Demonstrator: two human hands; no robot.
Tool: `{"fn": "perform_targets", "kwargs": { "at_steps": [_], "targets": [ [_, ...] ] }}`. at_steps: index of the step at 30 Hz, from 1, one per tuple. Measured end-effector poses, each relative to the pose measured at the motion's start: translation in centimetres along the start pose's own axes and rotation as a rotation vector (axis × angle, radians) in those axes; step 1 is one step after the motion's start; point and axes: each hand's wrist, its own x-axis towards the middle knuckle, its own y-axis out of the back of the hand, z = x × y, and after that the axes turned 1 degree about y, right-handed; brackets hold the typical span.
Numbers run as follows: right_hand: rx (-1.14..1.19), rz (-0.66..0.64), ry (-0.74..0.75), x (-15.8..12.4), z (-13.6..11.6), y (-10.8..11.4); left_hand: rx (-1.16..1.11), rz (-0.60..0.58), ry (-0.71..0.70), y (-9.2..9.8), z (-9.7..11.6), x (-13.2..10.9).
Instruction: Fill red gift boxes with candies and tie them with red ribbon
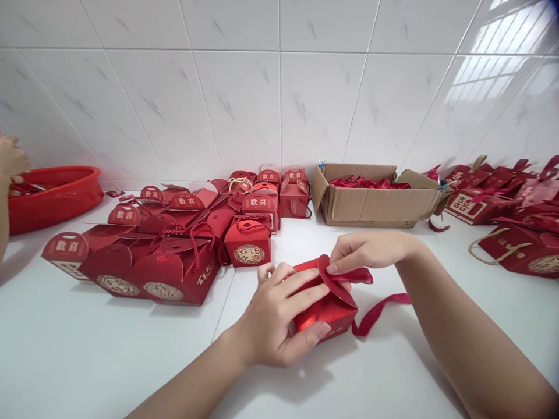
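Observation:
A small red gift box (338, 319) sits on the white table in front of me, its curved flaps folded up at the top. My left hand (279, 314) grips this box, fingers across the top and thumb along the near side. At the top flap, my right hand (369, 251) pinches a dark red ribbon (379, 313) between thumb and fingers. One short end of the ribbon sticks out to the right at the flap; a longer stretch trails over the table beside the box. How the ribbon passes through the flap is hidden by my fingers.
Several red gift boxes (168, 267) stand grouped on the left, some with rope handles. A cardboard box (371, 209) of red ribbons is against the tiled wall. More gift boxes (519, 244) are at right. Another person's hand (13, 157) is by a red basin (56, 203).

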Motion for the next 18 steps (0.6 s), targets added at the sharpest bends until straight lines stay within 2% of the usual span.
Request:
{"fn": "perform_targets", "kwargs": {
  "at_steps": [5, 9, 11, 14, 16, 18],
  "targets": [
    [-0.022, 0.002, -0.03, 0.1, -0.3, -0.2, -0.042, -0.069, 0.045, -0.3, -0.1, -0.1],
    [-0.12, 0.008, -0.078, -0.2, -0.6, -0.5, -0.076, -0.08, 0.062, -0.4, -0.2, -0.1],
    [-0.223, 0.103, -0.149, -0.6, -0.8, -0.9, -0.081, -0.063, 0.054, -0.5, -0.3, -0.2],
    [-0.321, 0.432, -0.21, -1.0, -1.2, -1.5, -0.068, 0.019, 0.008, -0.7, -0.5, -0.4],
    [-0.303, 0.587, -0.109, -0.8, -1.5, -1.8, -0.051, 0.077, -0.024, -0.8, -0.7, -0.5],
    [-0.237, 0.586, 0.034, -0.3, -1.7, -2.0, -0.036, 0.126, -0.036, -0.8, -0.9, -0.7]
  ]
}}
